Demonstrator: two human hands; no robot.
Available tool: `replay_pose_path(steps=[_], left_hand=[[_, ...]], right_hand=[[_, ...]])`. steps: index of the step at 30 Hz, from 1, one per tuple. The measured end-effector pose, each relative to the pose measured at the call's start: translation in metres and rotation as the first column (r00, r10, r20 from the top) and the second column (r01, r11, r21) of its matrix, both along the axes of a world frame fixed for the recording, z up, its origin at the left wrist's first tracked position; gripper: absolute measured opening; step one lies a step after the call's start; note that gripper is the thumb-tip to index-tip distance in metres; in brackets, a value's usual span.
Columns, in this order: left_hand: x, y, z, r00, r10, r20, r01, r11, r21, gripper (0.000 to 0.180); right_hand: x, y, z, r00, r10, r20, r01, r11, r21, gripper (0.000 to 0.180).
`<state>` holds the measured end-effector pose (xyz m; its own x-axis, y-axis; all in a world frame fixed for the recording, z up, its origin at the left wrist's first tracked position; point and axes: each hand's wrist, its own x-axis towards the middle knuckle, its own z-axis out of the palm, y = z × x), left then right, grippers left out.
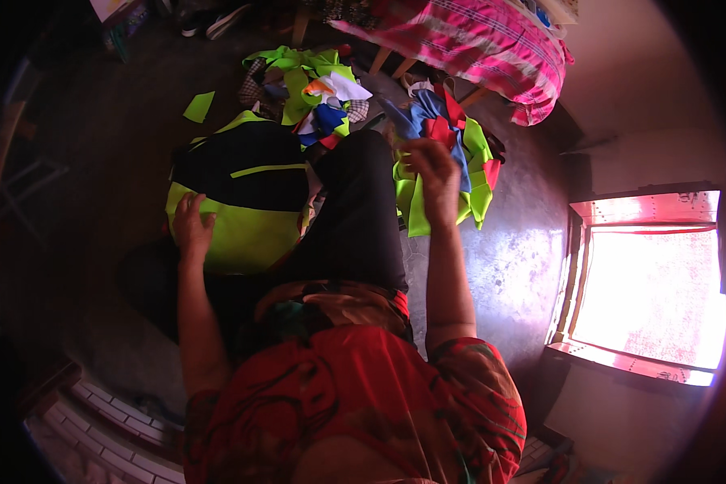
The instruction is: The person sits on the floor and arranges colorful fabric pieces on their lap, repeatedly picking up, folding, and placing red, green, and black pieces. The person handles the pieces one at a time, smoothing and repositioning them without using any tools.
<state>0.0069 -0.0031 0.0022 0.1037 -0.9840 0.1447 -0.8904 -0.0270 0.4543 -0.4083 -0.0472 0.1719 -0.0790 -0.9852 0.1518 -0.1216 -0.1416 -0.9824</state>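
Note:
A large black and yellow-green cloth piece [246,242] is spread over my lap on the left, with a thin yellow-green strip [268,171] lying across its black part. My left hand [194,227] rests on its left side, fingers stretched out and thumb apart. Raised to the right of my knee, my right hand [434,168] has its fingers drawn together. Whatever they pinch, if anything, is too small to make out. Behind and below that hand lies a heap of yellow-green, blue and red cloth scraps [477,181]; I cannot tell whether the hand touches it.
Another heap of mixed cloth scraps [302,85] lies on the floor ahead, and a single yellow-green scrap [199,106] sits left of it. A pink checked cloth [476,48] hangs over furniture at the far right. Shoes [227,22] stand at the far left. A bright window [653,286] is on the right.

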Motion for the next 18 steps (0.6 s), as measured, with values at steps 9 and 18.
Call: replay_pose_path(steps=[9, 18], left_hand=[[-0.002, 0.0, 0.001, 1.0, 0.015, 0.005, -0.016, 1.0, 0.012, 0.046], [-0.001, -0.002, 0.003, 1.0, 0.016, -0.025, -0.014, 0.999, 0.04, 0.047]], right_hand=[[-0.094, 0.026, -0.005, 0.796, -0.519, -0.311, 0.508, 0.853, -0.124, 0.017], [-0.051, 0.043, -0.05, 0.342, -0.336, -0.878, 0.444, 0.881, -0.164, 0.057]])
